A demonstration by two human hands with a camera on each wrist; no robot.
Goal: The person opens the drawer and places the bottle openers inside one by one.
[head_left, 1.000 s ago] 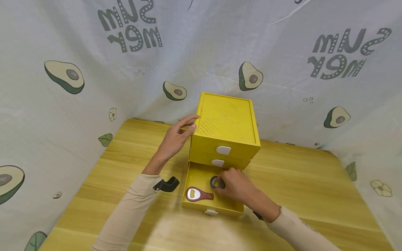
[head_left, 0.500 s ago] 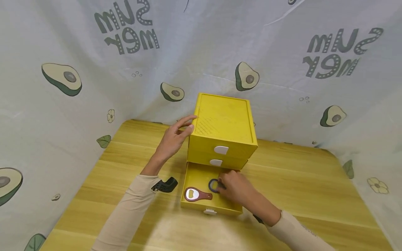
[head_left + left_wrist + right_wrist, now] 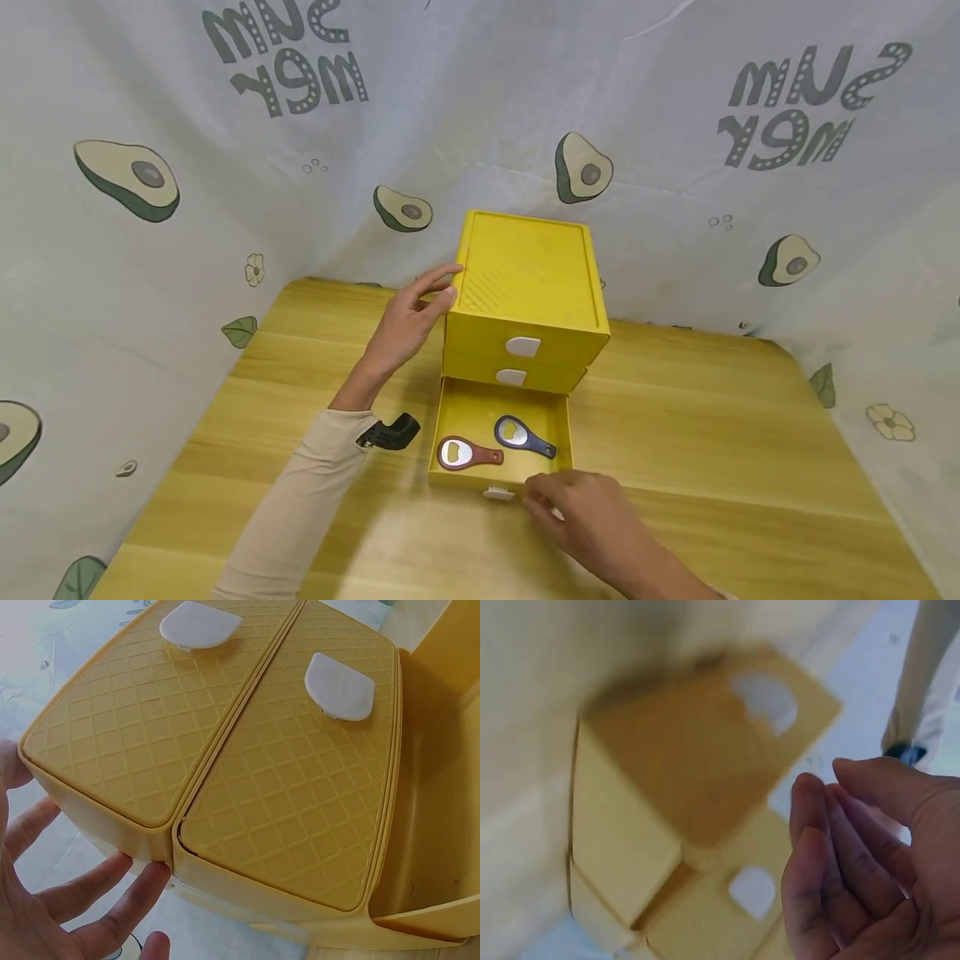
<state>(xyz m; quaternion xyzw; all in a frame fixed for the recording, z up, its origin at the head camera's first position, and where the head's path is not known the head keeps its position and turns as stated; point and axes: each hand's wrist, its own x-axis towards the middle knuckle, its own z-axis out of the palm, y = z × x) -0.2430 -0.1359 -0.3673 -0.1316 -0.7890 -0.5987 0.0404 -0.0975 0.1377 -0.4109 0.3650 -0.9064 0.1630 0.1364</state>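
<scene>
My left hand point(image 3: 401, 329) rests its fingertips on the left side of a yellow drawer cabinet point(image 3: 532, 267); in the left wrist view its fingers point(image 3: 112, 922) are spread and fairly straight against that side. The bottom drawer point(image 3: 480, 402) is pulled out. Inside it lie a red bottle opener point(image 3: 483, 456) at front left and a blue bottle opener point(image 3: 534, 442) to its right, apart from each other. Just in front of the drawer's right front corner is my right hand point(image 3: 588, 512). Its fingers are loosely bent and hold nothing, as the right wrist view confirms.
Two upper drawers with white handles point(image 3: 522, 347) are closed. A white handle point(image 3: 498, 493) is on the open drawer's front. The cabinet stands on a wooden table point(image 3: 697, 433), before a pale curtain point(image 3: 480, 100) printed with avocados.
My right hand has let go of the blue bottle opener, which now lies in the drawer, and has moved out past the drawer's front edge. My left hand stays on the cabinet.
</scene>
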